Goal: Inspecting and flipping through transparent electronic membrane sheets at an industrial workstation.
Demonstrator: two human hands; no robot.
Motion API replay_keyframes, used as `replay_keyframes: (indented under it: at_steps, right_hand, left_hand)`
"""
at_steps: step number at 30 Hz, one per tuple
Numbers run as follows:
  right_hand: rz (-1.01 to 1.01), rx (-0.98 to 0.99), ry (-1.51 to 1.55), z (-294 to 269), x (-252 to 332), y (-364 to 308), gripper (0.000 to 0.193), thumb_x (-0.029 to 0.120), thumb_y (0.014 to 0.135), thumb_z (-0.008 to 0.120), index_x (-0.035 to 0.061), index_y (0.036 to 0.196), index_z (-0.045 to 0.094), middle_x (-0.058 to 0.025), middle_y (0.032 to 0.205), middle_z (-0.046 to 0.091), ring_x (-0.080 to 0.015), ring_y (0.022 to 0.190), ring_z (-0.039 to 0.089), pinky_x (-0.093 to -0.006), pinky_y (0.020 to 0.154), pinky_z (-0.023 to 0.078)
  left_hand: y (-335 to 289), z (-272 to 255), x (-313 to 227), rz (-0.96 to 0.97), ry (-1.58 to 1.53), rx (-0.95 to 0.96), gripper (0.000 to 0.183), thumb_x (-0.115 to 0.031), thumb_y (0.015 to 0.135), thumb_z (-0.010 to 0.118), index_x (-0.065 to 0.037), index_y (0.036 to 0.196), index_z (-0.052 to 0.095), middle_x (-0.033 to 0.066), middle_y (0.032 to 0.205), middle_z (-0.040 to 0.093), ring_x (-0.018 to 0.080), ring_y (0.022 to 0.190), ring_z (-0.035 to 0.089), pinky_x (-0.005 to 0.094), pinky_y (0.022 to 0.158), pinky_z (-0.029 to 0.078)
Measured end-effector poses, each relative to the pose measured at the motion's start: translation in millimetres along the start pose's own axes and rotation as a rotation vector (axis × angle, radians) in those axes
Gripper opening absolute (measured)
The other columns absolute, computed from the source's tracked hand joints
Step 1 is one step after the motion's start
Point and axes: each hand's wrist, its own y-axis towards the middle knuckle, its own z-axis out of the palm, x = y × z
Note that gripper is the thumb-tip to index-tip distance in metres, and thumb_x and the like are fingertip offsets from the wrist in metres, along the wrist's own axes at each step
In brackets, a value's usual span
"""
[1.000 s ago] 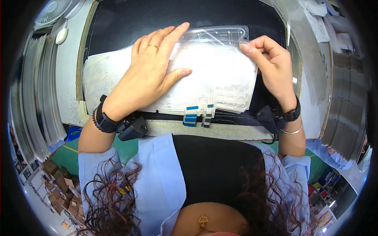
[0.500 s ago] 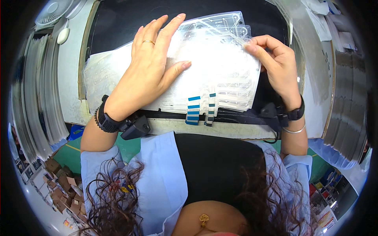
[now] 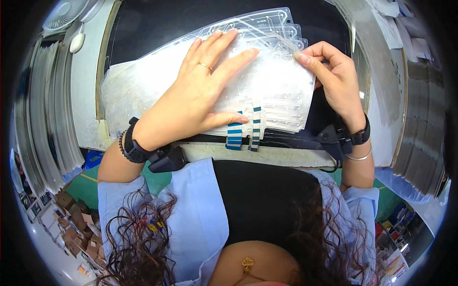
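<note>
A fanned stack of clear plastic circuit sheets with pale printed traces lies on the black work surface. Short tails with blue and dark ends stick out along its near edge. My left hand rests flat on top of the stack, fingers spread, its thumb by the blue-ended tails. At the stack's right edge my right hand pinches the sheet corners between thumb and forefinger. How many sheets are in the pinch cannot be made out. Glare washes out the middle of the stack.
The black work surface has a pale frame around it. Tall piles of sheets stand at the left and right. A white fan and a white mouse-shaped object sit at the far left. Cardboard boxes lie lower left.
My left hand has slid to the right over the stack, its thumb now lower, near the tails. The top sheets have shifted slightly away from me. My right hand keeps its pinch.
</note>
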Motion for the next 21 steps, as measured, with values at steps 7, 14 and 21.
replay_keyframes:
  at_steps: [7, 14, 21]
  right_hand:
    - [-0.068, -0.051, 0.051, 2.6, 2.0, -4.7, 0.020, 0.020, 0.087, 0.065, 0.0012, 0.092, 0.065, 0.0016, 0.069, 0.060, -0.0016, 0.059, 0.053, -0.0161, 0.048, 0.040]
    - [-0.113, -0.079, -0.164, 2.5, 1.6, -0.4, 0.022, 0.021, 0.086, 0.066, 0.0002, 0.093, 0.065, -0.0001, 0.071, 0.060, -0.0032, 0.061, 0.055, -0.0175, 0.049, 0.042]
    - [-0.109, -0.075, -0.198, 1.4, -2.1, -1.3, 0.020, 0.020, 0.087, 0.064, 0.0004, 0.091, 0.066, -0.0020, 0.070, 0.061, -0.0045, 0.056, 0.055, -0.0183, 0.048, 0.043]
  left_hand:
    - [-0.9, 2.6, -1.1, -0.015, -0.029, 0.046, 0.085, -0.042, 0.066, 0.078, -0.015, 0.138, 0.040, 0.0210, 0.147, 0.024, 0.0407, 0.136, 0.022, 0.0489, 0.111, 0.020]
    - [-2.7, 6.2, 2.7, -0.071, -0.039, -0.006, 0.086, -0.041, 0.067, 0.079, -0.017, 0.139, 0.039, 0.0210, 0.148, 0.023, 0.0405, 0.137, 0.020, 0.0484, 0.111, 0.023]
    - [-2.1, 7.8, 4.9, -0.072, -0.016, -0.018, 0.086, -0.040, 0.068, 0.079, -0.017, 0.140, 0.037, 0.0206, 0.148, 0.023, 0.0401, 0.137, 0.019, 0.0484, 0.110, 0.024]
